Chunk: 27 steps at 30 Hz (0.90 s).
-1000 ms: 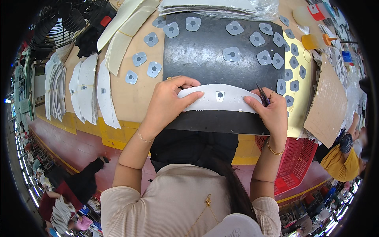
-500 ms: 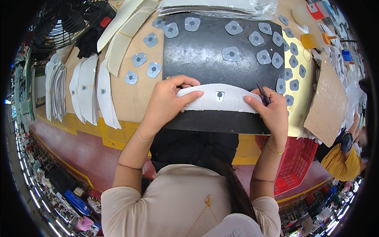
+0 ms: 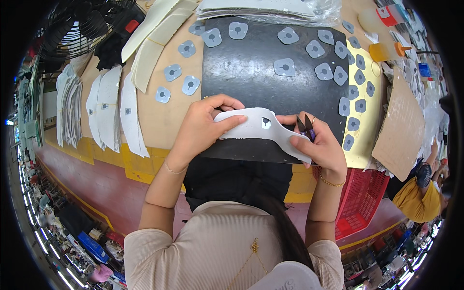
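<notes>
A white curved strip (image 3: 249, 126) is stretched between my hands above the near part of a black mat (image 3: 251, 82). It has a small window with a dark keyhole-shaped mark in it, and it bends downward at its right end. My left hand (image 3: 205, 120) pinches its left end between thumb and fingers. At the right end, my right hand (image 3: 323, 145) grips it with the thumb on top. Small thread snips (image 3: 305, 128) with dark blades and purple handles are also tucked in my right hand, blades pointing away from me and apart.
Grey rounded patches (image 3: 284, 67) with keyhole marks lie on the mat, the tabletop and a yellow sheet (image 3: 363, 145). Stacks of white strips (image 3: 110, 108) lie at left, near a fan (image 3: 82, 29). Glue bottles (image 3: 384, 50) stand far right; a red basket (image 3: 357, 203) sits below the table.
My right hand has shifted left and slightly toward me, turning the strip's right end down so the strip now twists. The snips' blades now show spread apart.
</notes>
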{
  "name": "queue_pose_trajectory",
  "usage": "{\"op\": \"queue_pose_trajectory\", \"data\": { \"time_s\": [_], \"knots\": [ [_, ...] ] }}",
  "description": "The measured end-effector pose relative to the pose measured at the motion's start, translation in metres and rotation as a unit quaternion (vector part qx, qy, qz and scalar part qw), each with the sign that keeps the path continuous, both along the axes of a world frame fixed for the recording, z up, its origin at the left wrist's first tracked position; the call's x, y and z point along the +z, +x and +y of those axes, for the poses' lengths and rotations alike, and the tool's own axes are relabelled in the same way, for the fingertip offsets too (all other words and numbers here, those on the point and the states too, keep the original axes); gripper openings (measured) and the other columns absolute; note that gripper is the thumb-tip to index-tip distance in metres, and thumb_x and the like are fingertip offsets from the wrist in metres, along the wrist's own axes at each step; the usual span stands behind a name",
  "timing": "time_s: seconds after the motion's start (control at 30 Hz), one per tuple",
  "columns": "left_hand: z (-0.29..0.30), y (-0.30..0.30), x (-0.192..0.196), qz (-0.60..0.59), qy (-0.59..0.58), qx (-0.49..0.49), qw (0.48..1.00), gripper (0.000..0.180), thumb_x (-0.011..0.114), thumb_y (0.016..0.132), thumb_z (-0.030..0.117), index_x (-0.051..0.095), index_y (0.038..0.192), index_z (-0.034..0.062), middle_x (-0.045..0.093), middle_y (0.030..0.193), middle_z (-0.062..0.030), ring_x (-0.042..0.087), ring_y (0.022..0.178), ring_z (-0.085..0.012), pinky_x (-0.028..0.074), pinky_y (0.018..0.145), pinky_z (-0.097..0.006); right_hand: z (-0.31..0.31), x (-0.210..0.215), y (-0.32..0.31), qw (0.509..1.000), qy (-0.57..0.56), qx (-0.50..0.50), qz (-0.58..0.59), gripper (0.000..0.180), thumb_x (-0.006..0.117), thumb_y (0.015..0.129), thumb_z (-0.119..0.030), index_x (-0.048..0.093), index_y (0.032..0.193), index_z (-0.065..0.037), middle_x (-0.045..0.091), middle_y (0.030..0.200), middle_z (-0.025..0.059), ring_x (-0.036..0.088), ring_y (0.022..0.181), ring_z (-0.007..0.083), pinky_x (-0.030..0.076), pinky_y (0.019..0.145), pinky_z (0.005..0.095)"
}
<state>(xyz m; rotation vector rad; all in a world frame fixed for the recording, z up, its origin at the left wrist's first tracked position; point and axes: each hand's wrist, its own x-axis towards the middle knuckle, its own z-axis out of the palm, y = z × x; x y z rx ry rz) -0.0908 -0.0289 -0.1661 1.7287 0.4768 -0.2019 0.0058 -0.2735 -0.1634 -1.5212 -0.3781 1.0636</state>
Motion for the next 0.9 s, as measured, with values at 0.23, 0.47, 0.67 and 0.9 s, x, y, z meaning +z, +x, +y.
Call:
{"op": "queue_pose_trajectory", "data": {
  "time_s": [0.23,0.47,0.67,0.9],
  "knots": [
    [0.012,-0.011,0.006,0.062,-0.056,0.02,0.996,0.021,0.078,0.083,0.016,0.07,0.098,0.0037,0.066,0.07,-0.0005,0.052,0.051,-0.0021,0.037,0.042,-0.017,-0.002,-0.012,0.0,0.999,0.045,-0.009,-0.021,0.034,0.065,0.087,-0.012,0.065,0.119,-0.004,0.055,0.08,-0.0013,0.05,0.055,0.0032,0.038,0.046,0.0182],
    [0.005,-0.003,0.011,0.054,-0.067,0.03,0.996,0.022,0.078,0.081,0.011,0.069,0.099,0.0013,0.065,0.081,0.0,0.05,0.052,-0.0002,0.034,0.04,-0.015,-0.016,0.009,0.007,0.993,-0.104,-0.059,-0.016,0.025,0.077,0.083,-0.019,0.067,0.098,-0.002,0.053,0.066,-0.0046,0.048,0.059,0.0016,0.037,0.051,0.0181],
    [0.002,-0.005,-0.003,0.003,-0.041,0.026,0.999,0.022,0.078,0.083,0.013,0.07,0.099,0.0003,0.063,0.081,0.0005,0.051,0.055,-0.0007,0.036,0.042,-0.015,-0.008,0.0,0.006,0.945,-0.194,-0.107,-0.241,0.026,0.081,0.079,-0.02,0.068,0.089,0.001,0.056,0.064,0.0004,0.044,0.059,0.0064,0.038,0.054,0.0231],
    [-0.002,-0.009,-0.016,-0.054,0.056,0.028,0.997,0.022,0.078,0.083,0.012,0.07,0.099,-0.0005,0.063,0.08,-0.0005,0.051,0.057,-0.002,0.038,0.044,-0.016,-0.003,-0.006,0.006,0.932,-0.221,-0.112,-0.264,0.026,0.082,0.076,-0.018,0.069,0.087,0.001,0.054,0.062,0.0027,0.044,0.057,0.0078,0.038,0.054,0.0242]
  ]
}}
